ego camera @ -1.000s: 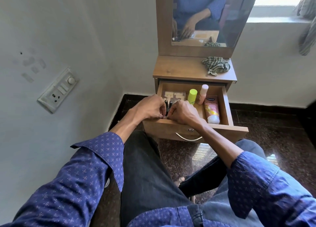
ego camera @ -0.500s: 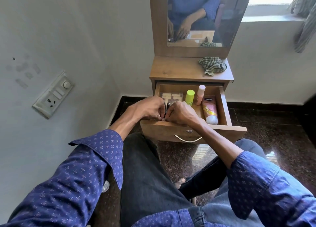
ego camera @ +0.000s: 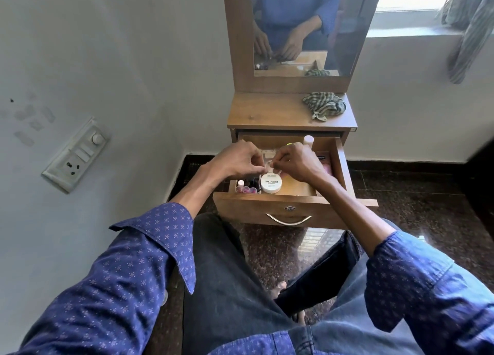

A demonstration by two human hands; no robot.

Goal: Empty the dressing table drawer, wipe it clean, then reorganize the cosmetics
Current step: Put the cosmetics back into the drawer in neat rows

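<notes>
At the centre of the frame the drawer point(ego camera: 294, 210) stands pulled open. In its front left corner small nail polish bottles point(ego camera: 247, 187) stand beside a round white nail polish jar point(ego camera: 271, 184). Just above, the left hand point(ego camera: 238, 160) and right hand point(ego camera: 296, 162) meet, fingers curled, pinching something small that cannot be made out. Farther back, a striped cloth point(ego camera: 323, 106) lies on the tabletop point(ego camera: 267, 114) below the mirror point(ego camera: 302, 28).

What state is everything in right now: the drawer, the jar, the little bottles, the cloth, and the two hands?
Drawer: pulled open, cosmetics inside.
Nail polish jar: lid on, standing at the drawer's front.
Small bottles: upright, capped, in the front left corner.
Striped cloth: crumpled on the tabletop.
Left hand: fingers curled, above the drawer; what it pinches is unclear.
Right hand: likewise.
</notes>
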